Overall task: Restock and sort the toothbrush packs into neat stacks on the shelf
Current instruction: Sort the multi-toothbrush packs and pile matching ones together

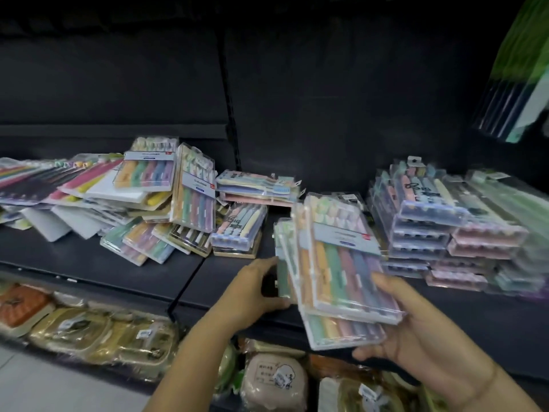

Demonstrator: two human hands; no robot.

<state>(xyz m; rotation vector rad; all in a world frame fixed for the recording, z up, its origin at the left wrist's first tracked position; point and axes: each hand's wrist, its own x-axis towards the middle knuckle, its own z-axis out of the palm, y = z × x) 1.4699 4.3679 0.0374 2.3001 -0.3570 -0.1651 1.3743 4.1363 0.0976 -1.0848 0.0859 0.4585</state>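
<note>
I have a small bundle of toothbrush packs (pixel 341 272) held between both hands, just above the front edge of the black shelf (pixel 124 257), in the bare gap between the two groups of stock. My right hand (pixel 416 331) cradles the bundle from below and at its near end, fingers (pixel 368 350) curled up under the lowest pack and thumb pressed on the top one. My left hand (pixel 252 292) closes on the bundle's left edge, fingers wrapped against the side of the packs.

I judge these light and stiff: clear hard plastic cases, flat and rectangular, so they should stack well but slide readily on one another. The bundle is already fanned out of line, which bears that out. The safest hold looks to be along the long edges, squeezing the pile from both sides, with support under the bottom pack. The shells could crack if pinched hard at a corner.

Each pack shows a row of pastel handles: orange, green, pink, blue and purple, with a white label band across the upper part. To the left a messy heap of packs (pixel 166 200) lies tumbled and overlapping. To the right, neat stacks (pixel 439 230) of similar clear cases stand on the shelf.
</note>
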